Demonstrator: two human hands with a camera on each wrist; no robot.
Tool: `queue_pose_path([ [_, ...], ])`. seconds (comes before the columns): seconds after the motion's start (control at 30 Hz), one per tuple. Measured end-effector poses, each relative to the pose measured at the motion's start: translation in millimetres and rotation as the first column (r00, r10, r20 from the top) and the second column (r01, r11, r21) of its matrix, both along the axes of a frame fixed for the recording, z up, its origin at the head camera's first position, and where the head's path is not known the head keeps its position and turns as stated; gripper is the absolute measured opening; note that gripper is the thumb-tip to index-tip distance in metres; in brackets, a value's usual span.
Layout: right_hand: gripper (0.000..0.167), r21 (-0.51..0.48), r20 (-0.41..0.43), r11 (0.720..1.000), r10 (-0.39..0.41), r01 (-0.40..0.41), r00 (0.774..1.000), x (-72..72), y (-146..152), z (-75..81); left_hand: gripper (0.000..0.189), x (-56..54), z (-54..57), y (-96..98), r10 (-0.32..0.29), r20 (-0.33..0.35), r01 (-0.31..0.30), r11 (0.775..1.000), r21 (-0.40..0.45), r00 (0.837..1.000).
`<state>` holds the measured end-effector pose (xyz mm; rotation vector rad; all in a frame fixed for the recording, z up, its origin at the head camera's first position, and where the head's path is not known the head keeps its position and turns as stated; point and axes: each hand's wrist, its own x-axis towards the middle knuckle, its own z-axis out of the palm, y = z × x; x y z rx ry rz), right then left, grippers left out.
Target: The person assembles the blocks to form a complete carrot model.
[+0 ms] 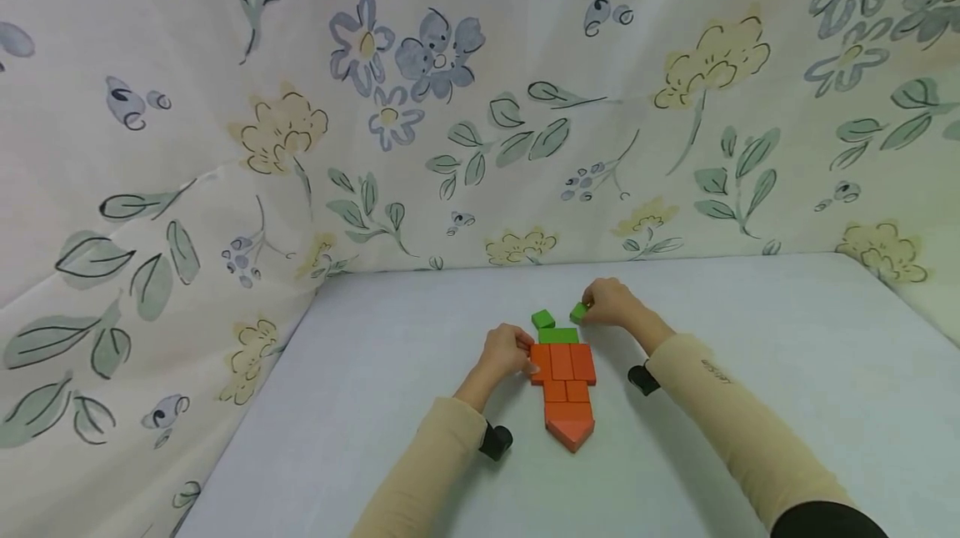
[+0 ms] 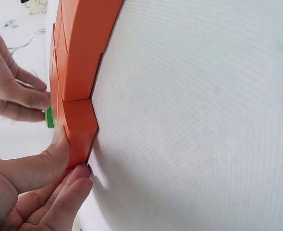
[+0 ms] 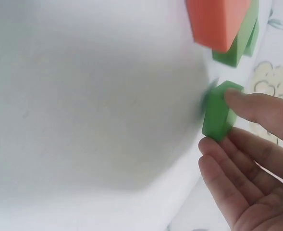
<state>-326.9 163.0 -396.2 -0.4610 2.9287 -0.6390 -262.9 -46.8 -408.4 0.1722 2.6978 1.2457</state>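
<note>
Orange blocks (image 1: 561,364) lie fitted together in a flat figure, its near end a pointed block (image 1: 570,424). A green rectangular block (image 1: 558,336) adjoins the far side, and a small tilted green block (image 1: 543,319) lies just beyond its left end. My left hand (image 1: 504,353) is at the figure's left edge, pinching the outer orange block (image 2: 81,139) with the thumb on its upper part and fingertips at its end. Beyond the figure to the right, my right hand (image 1: 611,304) pinches another small green block (image 3: 219,111) between thumb and fingers, close over the table.
The figure is on a white-covered table (image 1: 375,438). Behind it and along the left hangs a cloth (image 1: 465,213) printed with flowers and leaves. Dark wrist cameras, the left one (image 1: 496,442) and the right one (image 1: 643,379), sit below the sleeve cuffs.
</note>
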Motion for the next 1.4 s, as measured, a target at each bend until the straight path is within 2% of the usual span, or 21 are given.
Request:
queue_pose_path([
  [0.43, 0.029, -0.026, 0.079, 0.998, 0.054, -0.052, 0.995, -2.7, -16.0, 5.2, 0.037, -3.4, -3.7, 1.2, 0.005, 0.004, -0.005, 1.0, -0.018, 1.0],
  [0.93, 0.016, -0.036, 0.025, 0.999, 0.012, -0.012, 1.0, -3.4, -19.1, -2.8, 0.035, -3.1, -2.0, 2.3, 0.001, 0.012, -0.001, 1.0, -0.016, 1.0],
  [1.23, 0.018, -0.044, 0.036, 0.999, -0.002, 0.003, 0.999, -3.7, -18.0, -5.9, 0.035, -1.4, 0.6, 2.3, -0.005, 0.008, 0.005, 1.0, -0.017, 1.0],
  [1.4, 0.027, -0.031, 0.013, 0.999, -0.021, 0.021, 1.0, -1.4, -18.6, -4.0, 0.035, -1.3, 2.5, 1.5, -0.008, 0.014, 0.008, 0.999, -0.037, 1.0],
])
